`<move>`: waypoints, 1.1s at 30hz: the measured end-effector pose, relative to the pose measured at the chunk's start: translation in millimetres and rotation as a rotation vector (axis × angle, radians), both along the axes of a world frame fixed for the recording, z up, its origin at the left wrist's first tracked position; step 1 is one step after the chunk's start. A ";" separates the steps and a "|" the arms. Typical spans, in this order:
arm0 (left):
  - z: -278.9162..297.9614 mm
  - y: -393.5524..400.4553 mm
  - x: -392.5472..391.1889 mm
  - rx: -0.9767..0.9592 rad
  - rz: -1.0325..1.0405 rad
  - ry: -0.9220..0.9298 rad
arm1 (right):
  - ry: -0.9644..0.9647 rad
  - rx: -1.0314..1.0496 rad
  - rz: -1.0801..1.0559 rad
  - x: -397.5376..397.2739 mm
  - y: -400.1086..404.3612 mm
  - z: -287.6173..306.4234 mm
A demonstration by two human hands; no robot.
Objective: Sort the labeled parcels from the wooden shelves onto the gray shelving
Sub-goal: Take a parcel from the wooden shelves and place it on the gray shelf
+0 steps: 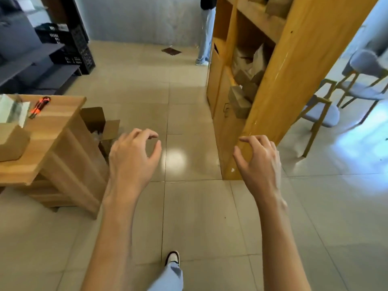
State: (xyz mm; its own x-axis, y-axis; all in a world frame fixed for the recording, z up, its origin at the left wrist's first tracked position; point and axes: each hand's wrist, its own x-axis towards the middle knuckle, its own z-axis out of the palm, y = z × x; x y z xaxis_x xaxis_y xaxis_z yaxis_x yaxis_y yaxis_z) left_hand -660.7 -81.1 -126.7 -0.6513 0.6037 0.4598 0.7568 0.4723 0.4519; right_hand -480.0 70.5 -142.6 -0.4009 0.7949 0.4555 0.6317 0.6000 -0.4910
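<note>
The wooden shelves [294, 66] stand at the right, seen end-on, with brown cardboard parcels [239, 101] and white bagged parcels [249, 59] in their compartments. The gray shelving [31, 57] is at the far left. My left hand [132, 158] and my right hand [260, 160] hover side by side over the tiled floor, fingers loosely curled, holding nothing. My right hand is just in front of the wooden shelf's near end panel, not touching a parcel.
A wooden table [48, 135] at the left carries a cardboard box [12, 141] and an orange cutter [38, 107]. An open carton [102, 127] sits behind it. Black crates [71, 45] stand by the gray shelving. Another person [206, 28] stands at the far end; chairs [327, 110] at right.
</note>
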 end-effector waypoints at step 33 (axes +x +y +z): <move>7.4 553.7 -467.5 0.013 -0.161 0.076 | -0.025 -0.036 -0.143 -450.0 505.5 18.6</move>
State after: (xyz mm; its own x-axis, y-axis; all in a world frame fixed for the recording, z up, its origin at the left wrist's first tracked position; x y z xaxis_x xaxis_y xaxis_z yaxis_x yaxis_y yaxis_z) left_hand -1128.1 472.6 -119.4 -0.5096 0.6910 0.5127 0.8545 0.3365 0.3958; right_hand -930.0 576.0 -124.0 -0.2934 0.8603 0.4169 0.7216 0.4853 -0.4937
